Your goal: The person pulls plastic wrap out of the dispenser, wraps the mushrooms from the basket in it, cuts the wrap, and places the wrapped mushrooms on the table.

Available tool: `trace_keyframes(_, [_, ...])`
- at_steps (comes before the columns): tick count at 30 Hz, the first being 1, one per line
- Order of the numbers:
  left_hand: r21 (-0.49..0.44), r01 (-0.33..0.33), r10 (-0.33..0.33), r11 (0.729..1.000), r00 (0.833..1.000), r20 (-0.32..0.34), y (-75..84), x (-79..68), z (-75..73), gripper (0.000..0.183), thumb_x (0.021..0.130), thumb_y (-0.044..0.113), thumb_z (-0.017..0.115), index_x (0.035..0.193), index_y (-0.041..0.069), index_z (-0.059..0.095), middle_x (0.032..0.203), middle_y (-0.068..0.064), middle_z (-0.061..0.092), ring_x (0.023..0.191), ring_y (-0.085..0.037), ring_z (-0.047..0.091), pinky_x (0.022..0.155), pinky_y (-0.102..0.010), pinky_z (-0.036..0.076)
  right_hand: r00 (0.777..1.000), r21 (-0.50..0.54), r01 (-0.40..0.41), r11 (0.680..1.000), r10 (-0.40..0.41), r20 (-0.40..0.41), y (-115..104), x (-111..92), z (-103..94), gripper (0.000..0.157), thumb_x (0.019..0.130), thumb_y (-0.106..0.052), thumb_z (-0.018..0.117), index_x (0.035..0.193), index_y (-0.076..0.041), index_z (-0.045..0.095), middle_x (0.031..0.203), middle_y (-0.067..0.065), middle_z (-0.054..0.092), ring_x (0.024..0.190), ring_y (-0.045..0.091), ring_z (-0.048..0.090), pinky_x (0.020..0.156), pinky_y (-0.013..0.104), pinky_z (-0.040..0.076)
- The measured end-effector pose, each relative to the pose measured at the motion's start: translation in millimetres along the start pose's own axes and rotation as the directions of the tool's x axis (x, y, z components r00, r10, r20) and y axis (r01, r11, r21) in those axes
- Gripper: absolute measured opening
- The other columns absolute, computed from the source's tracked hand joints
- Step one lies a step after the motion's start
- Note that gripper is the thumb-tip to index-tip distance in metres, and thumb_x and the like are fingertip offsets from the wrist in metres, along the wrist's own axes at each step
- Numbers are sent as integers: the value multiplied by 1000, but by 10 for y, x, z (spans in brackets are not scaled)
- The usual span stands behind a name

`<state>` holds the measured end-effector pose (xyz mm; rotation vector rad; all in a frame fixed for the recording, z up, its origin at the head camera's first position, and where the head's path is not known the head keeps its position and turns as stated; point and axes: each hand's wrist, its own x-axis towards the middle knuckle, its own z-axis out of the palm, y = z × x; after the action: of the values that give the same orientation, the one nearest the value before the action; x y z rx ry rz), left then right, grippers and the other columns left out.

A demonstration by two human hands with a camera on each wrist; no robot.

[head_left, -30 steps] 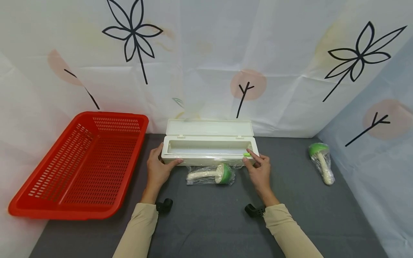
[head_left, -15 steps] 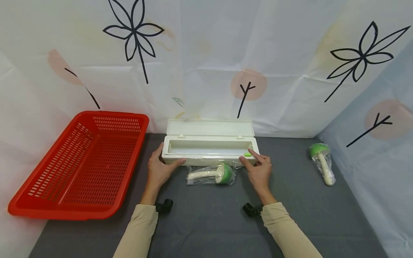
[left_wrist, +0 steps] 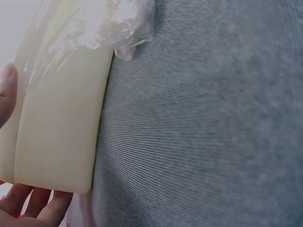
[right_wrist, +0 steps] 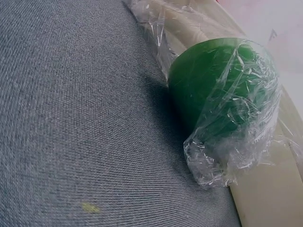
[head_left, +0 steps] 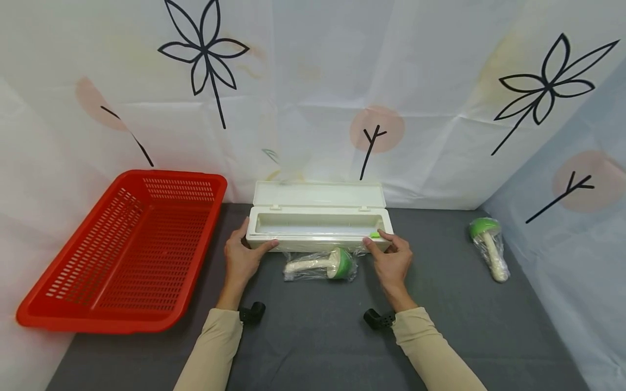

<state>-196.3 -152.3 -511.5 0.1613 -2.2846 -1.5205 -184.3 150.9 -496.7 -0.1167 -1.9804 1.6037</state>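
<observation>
In the head view a long white cling film dispenser [head_left: 320,245] stands with its lid [head_left: 319,194] raised. A mushroom-shaped item [head_left: 342,264], with a green cap and pale stem in clear film, lies against its front. Film [left_wrist: 90,28] drapes over the dispenser's front in the left wrist view. My left hand [head_left: 240,260] grips the dispenser's left end, thumb in front. At the right end my right hand [head_left: 393,263] holds it, thumb and index finger either side of a green slider [head_left: 375,234]. No right-hand fingers show in the right wrist view.
A red perforated basket [head_left: 196,260] stands at the left. Another film-wrapped green-capped mushroom shape [head_left: 490,251] lies at the far right. Grey cloth [head_left: 313,342] covers the table, and a patterned white sheet [head_left: 303,81] hangs behind.
My right index finger has come down slightly onto the green slider, and the right thumb has shifted a little left. The left hand and the wrapped item stay in place.
</observation>
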Motion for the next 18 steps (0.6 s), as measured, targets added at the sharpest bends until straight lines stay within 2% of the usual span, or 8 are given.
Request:
trace_keyframes(4, [9,-9,9,1000,1000,5,-1,10,3,98,68,13,97,149,-3,45,112,-28,59,102,-38,56,88,-48,46,1000,25,-15,1000,15,10,-117,-4,-10,33,79,13,80,110,16,70,105,23,51,85,34,57,70,17,47])
trace_keyframes(7, [20,-8,7,1000,1000,6,-4,16,2,98,68,14,97,149,-2,45,111,-28,60,101,-37,56,87,-45,46,1000,36,-25,999,24,18,-129,3,-12,31,79,14,79,108,17,70,106,18,49,89,24,55,74,21,49])
trace_keyframes(14, [62,-6,6,998,1000,7,-6,28,-2,97,68,16,97,149,-2,46,112,-29,60,101,-40,56,87,-46,43,998,77,-33,996,28,58,-80,29,-25,27,81,16,76,108,18,70,113,31,41,91,16,53,76,22,48])
trace_keyframes(18, [58,10,-11,998,1000,18,2,24,3,96,70,17,96,150,-1,45,114,-29,59,103,-40,55,90,-47,43,997,59,-17,998,13,80,-58,29,-28,24,84,15,74,107,18,70,118,36,37,98,19,50,76,22,43])
